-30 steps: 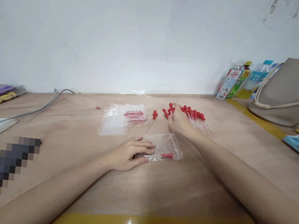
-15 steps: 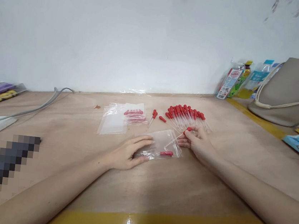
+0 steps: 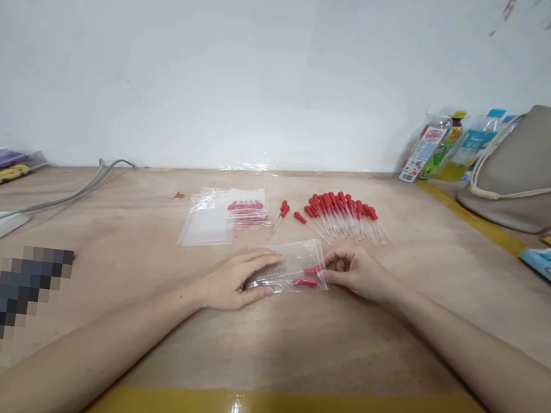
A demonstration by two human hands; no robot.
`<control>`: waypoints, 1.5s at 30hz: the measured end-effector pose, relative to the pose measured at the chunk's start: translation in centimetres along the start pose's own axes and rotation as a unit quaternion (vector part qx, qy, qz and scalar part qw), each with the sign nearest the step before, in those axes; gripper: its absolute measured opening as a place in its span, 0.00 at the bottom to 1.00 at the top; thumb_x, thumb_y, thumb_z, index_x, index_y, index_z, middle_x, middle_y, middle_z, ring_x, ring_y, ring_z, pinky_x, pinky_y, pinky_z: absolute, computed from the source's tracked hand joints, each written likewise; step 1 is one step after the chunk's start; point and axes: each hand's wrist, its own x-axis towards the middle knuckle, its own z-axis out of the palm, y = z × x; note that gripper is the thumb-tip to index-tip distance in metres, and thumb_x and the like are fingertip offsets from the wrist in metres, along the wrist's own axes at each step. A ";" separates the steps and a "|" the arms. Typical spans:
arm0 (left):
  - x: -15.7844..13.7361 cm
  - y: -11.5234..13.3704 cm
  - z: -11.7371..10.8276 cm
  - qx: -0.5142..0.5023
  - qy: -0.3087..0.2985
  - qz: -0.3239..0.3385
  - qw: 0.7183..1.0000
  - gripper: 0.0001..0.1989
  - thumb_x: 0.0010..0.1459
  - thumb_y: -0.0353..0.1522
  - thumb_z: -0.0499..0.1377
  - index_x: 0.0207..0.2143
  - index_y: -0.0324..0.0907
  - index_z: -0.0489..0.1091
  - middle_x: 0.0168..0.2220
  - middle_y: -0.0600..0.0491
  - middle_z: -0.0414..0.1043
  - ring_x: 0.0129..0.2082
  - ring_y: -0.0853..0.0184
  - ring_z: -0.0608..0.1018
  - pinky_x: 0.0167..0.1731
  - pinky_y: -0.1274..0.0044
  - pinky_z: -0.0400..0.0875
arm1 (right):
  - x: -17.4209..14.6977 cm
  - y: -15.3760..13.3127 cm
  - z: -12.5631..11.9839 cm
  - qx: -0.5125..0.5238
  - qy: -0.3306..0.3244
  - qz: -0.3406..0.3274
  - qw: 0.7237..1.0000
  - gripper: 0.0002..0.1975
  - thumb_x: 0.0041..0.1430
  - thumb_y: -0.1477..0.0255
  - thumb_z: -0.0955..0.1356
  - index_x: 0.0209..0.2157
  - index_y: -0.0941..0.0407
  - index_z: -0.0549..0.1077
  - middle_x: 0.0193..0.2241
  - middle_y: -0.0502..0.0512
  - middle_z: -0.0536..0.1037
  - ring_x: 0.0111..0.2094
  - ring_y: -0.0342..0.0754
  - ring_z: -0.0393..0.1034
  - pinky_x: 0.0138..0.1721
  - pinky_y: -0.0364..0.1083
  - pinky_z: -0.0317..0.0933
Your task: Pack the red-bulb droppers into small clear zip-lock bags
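A clear plastic zip bag [image 3: 289, 261] lies flat before me, with its open end to the right. My left hand [image 3: 245, 276] rests on its left end, fingers stretched and thumb apart. Inside the bag is one dropper with a red rubber bulb [image 3: 305, 282]. Just above it, a second dropper [image 3: 312, 271] lies mostly inside, its thin tube pointing left. My right hand [image 3: 355, 272] is at the bag's mouth, thumb and fingers pinched on that dropper's bulb end. Beyond it, many loose red-bulbed droppers [image 3: 340, 207] lie fanned out.
Flat bags [image 3: 208, 222] lie at the back left beside a stack of filled bags [image 3: 248, 211]. Two droppers [image 3: 282, 210] lie right of the stack. A grey cable [image 3: 83, 191] runs along the left. Bottles [image 3: 476, 146] and a grey bag [image 3: 533, 169] stand at the right.
My right hand has moved left and down, sliding the second dropper into the bag beside the first. My left hand has stayed on the bag.
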 end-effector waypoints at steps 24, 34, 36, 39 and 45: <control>-0.2 -0.7 0.1 0.011 -0.054 -0.007 0.998 0.19 0.64 0.35 0.48 0.57 0.49 0.59 0.61 0.50 0.53 0.61 0.61 0.57 0.58 0.63 0.56 | 11.1 -3.6 2.1 -0.473 0.167 0.041 0.864 0.15 0.58 0.69 0.60 0.40 0.63 0.72 0.41 0.70 0.72 0.41 0.57 0.70 0.35 0.48 0.61; 0.0 -0.2 0.0 0.018 -0.041 -0.011 0.999 0.19 0.63 0.36 0.50 0.56 0.48 0.61 0.60 0.49 0.56 0.60 0.60 0.60 0.56 0.64 0.58 | 6.3 -3.4 -1.3 -0.161 0.314 -0.109 0.930 0.12 0.58 0.65 0.60 0.40 0.57 0.65 0.34 0.57 0.74 0.36 0.48 0.70 0.37 0.46 0.63; 0.0 -0.2 0.1 0.021 -0.040 -0.011 0.999 0.19 0.63 0.36 0.50 0.56 0.48 0.61 0.60 0.49 0.57 0.59 0.60 0.60 0.56 0.64 0.58 | 4.6 -2.2 -2.3 -0.050 0.340 -0.103 0.933 0.17 0.57 0.64 0.62 0.46 0.55 0.59 0.30 0.54 0.73 0.29 0.45 0.69 0.31 0.45 0.63; 0.0 -0.3 0.1 0.024 -0.041 -0.010 0.999 0.19 0.63 0.36 0.49 0.56 0.47 0.61 0.60 0.48 0.56 0.59 0.60 0.60 0.56 0.64 0.58 | 2.9 -0.5 -2.4 0.084 0.342 -0.051 0.935 0.18 0.54 0.65 0.64 0.45 0.53 0.55 0.25 0.47 0.68 0.20 0.41 0.64 0.22 0.41 0.61; 0.0 -0.2 0.0 0.035 -0.039 -0.013 0.999 0.22 0.63 0.37 0.49 0.59 0.47 0.54 0.60 0.48 0.56 0.59 0.60 0.60 0.56 0.63 0.58 | 2.1 0.0 -0.3 0.325 0.327 0.042 0.887 0.11 0.51 0.75 0.65 0.33 0.53 0.56 0.20 0.44 0.68 0.20 0.40 0.67 0.23 0.40 0.65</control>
